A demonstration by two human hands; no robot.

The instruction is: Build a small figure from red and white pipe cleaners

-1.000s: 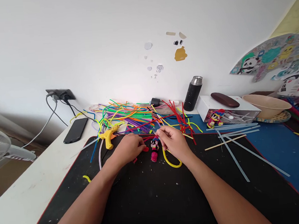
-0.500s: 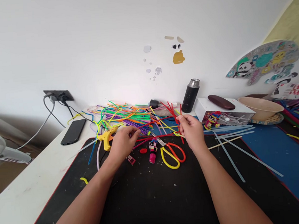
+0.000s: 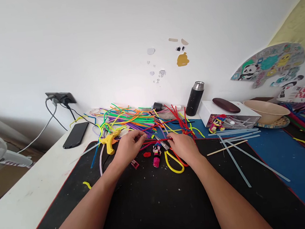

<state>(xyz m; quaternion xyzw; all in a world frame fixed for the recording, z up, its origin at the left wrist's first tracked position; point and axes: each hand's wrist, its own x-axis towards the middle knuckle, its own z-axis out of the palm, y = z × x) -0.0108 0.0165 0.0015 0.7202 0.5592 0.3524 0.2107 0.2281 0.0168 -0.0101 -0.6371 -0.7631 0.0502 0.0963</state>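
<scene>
My left hand (image 3: 131, 145) is closed in a pinch on a red pipe cleaner (image 3: 156, 141) that runs across toward the right. At its other side my right hand (image 3: 183, 148) pinches the strand, knuckles up. Just below lies a small figure (image 3: 156, 153) with a pink base and a dark, colourful top. Scissors with a yellow handle loop (image 3: 175, 163) and an orange one rest beside it, partly under my right hand. A small red piece (image 3: 146, 154) lies left of the figure. More red pipe cleaners (image 3: 177, 114) stick up behind my right hand.
A yellow glue gun (image 3: 109, 141) lies left of my left hand. Behind are a heap of coloured pipe cleaners (image 3: 131, 120), a black flask (image 3: 195, 99) and a white box (image 3: 244, 108). Translucent glue sticks (image 3: 238, 164) lie right; a phone (image 3: 75, 134) is left.
My right hand has moved left and slightly down, closer to my left hand, and now covers part of the scissors. My left hand has shifted slightly right.
</scene>
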